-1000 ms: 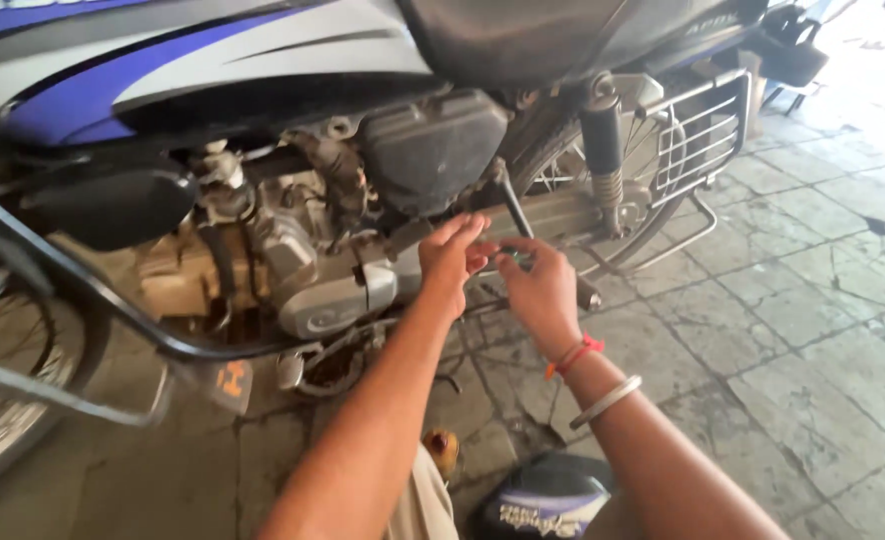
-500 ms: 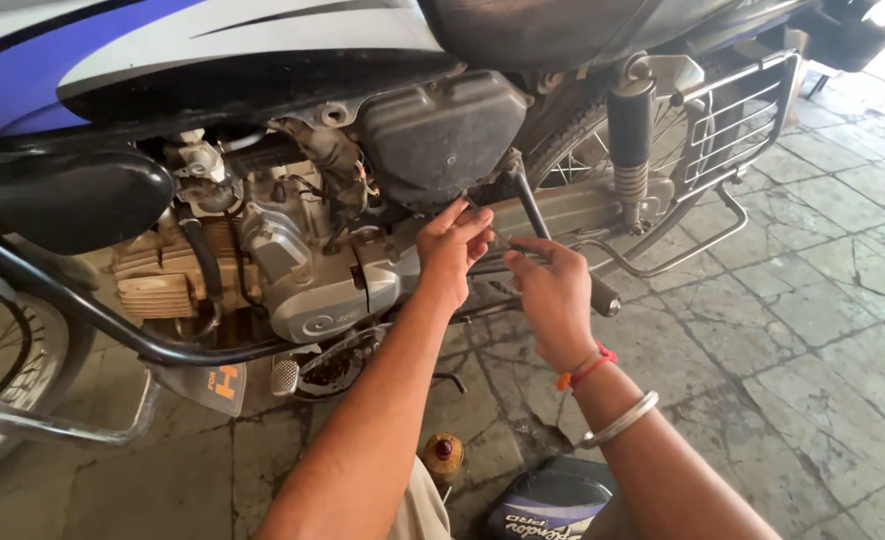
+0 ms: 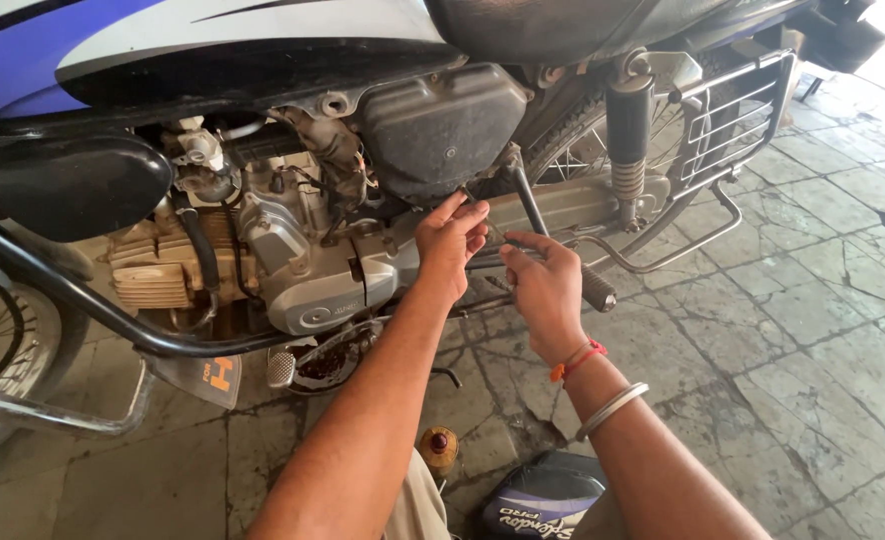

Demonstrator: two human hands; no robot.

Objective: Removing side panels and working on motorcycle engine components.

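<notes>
- A thin metal rod [image 3: 483,262], running roughly level along the side of the motorcycle just behind the engine casing, is pinched at the point where both hands meet.
- The left hand [image 3: 450,240] is raised against the motorcycle's side; its fingers [image 3: 468,215] are stretched upward and bunched at the tips, in a grip closed lightly on something small at the rod, too small to be identified.
- The right hand [image 3: 545,285] is held just beside the left, slightly lower; its thumb and forefinger are pressed together on the rod, the other fingers being curled.
- A red thread band [image 3: 578,362] and a silver bangle [image 3: 611,410] are worn on the right wrist.
- The kick-start lever [image 3: 529,205] is seen rising just behind the hands, and a black rubber foot peg [image 3: 597,288] is found just to the right of the right hand.
- The silver engine casing [image 3: 328,290] lies to the left of the hands, with a dark grey side box [image 3: 441,125] above them.
- The rear shock absorber [image 3: 628,150] and a chromed guard grille [image 3: 738,115] are placed further right.
- A black crash bar [image 3: 83,305] is curved across the front of the engine.
- A small bottle with a dark cap [image 3: 440,447] is stood on the stone-paved floor [image 3: 813,330] between the forearms, and a blue and black panel [image 3: 543,505] is laid near the bottom edge.
</notes>
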